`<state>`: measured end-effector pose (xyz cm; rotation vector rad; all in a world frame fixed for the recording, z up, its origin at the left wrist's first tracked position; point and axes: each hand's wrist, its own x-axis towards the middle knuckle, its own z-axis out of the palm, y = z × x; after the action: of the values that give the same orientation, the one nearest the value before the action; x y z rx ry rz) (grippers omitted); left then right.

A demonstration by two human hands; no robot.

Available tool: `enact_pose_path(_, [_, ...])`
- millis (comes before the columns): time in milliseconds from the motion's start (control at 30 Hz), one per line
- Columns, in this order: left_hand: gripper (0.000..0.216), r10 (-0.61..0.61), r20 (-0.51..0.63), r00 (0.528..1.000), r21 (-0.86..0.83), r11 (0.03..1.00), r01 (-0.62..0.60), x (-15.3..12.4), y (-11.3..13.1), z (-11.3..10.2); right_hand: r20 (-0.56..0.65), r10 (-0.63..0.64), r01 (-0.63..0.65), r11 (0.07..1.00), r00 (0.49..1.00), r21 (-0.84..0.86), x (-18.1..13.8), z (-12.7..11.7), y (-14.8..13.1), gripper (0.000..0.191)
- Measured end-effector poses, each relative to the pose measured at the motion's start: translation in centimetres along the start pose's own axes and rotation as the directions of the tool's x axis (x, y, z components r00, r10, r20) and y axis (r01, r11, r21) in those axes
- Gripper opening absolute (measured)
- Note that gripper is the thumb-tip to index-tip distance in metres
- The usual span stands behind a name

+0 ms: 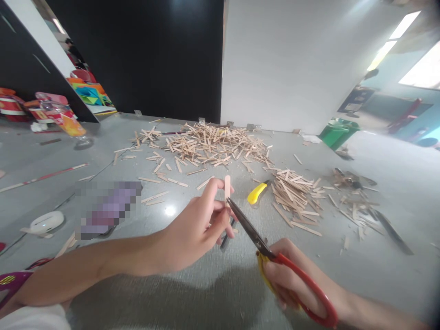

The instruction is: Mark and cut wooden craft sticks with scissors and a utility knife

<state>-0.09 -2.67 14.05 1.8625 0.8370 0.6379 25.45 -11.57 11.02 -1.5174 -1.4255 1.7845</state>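
Note:
Between the thumb and fingers of my left hand (202, 224) a wooden craft stick (227, 184) is pinched, standing upright with its rounded end on top. My right hand (287, 270) grips scissors (252, 234) with red and yellow handles. The blade tips meet the stick just above my left thumb; whether the blades are apart there I cannot tell. Partly hidden behind my left fingers, a dark narrow object (225, 240) lies on the table. A yellow utility knife (257, 193) rests beyond the scissors.
A wide heap of craft sticks (209, 144) covers the back middle, with a smaller pile (294, 195) to the right. At left are a white mouse (47, 222), a blurred-out purple object (112, 208) and a bottle (68, 121). Black and white panels stand behind; a green bin (338, 133) is at right.

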Motion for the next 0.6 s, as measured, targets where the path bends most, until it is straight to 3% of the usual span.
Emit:
enact_pose_path(267, [0.013, -0.007, 0.001, 1.000, 0.013, 1.000, 0.007, 0.07, -0.04, 0.11, -0.005, -0.019, 0.019, 1.000, 1.000, 0.008, 0.19, 0.19, -0.04, 0.056])
enact_pose_path(600, [0.017, 0.008, 0.003, 1.000, 0.053, 0.999, -0.008, 0.13, -0.14, 0.29, 0.037, -0.063, 0.067, 0.991, 0.997, -0.116, 0.62, 0.21, -0.86, 0.063])
